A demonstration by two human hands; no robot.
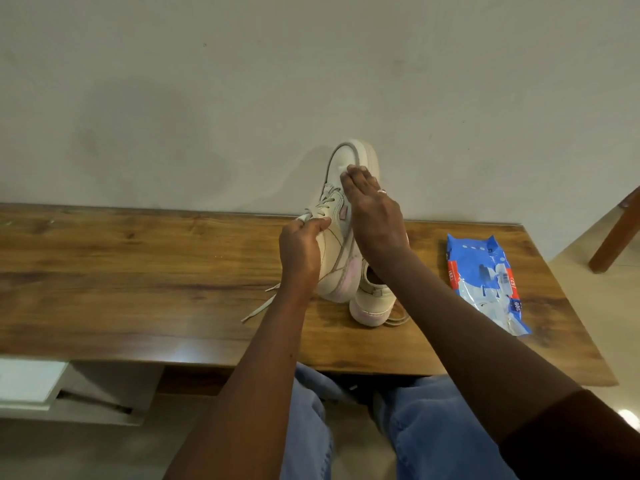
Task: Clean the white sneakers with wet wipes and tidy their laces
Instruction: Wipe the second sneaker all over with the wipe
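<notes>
— What are the hands doing?
— The left hand (300, 249) is curled round the laced part of one sneaker (335, 245), thumb and fingers pinching near the top eyelets. The right hand (374, 216) lies with straight fingers pressed flat on that shoe's toe. A scrap of white shows under the fingertips, but I cannot tell whether it is a wipe.
— How does the shoe sit?
— Tipped up on its heel on the table (138, 265), toe pointing up in front of the wall (207, 98).
— What's around it?
— A second sneaker (372, 301) lies just behind it, touching it. The right wrist crosses over it and hides its front half. A loose lace (259, 308) trails left under the left forearm. A blue pack of wipes (485, 278) lies well apart to the right, near the table's edge. A chair leg (616, 237) stands on the floor past the right corner.
— The count?
— Two sneakers, one pack, one chair leg, one ring (381, 191) on the right hand.
</notes>
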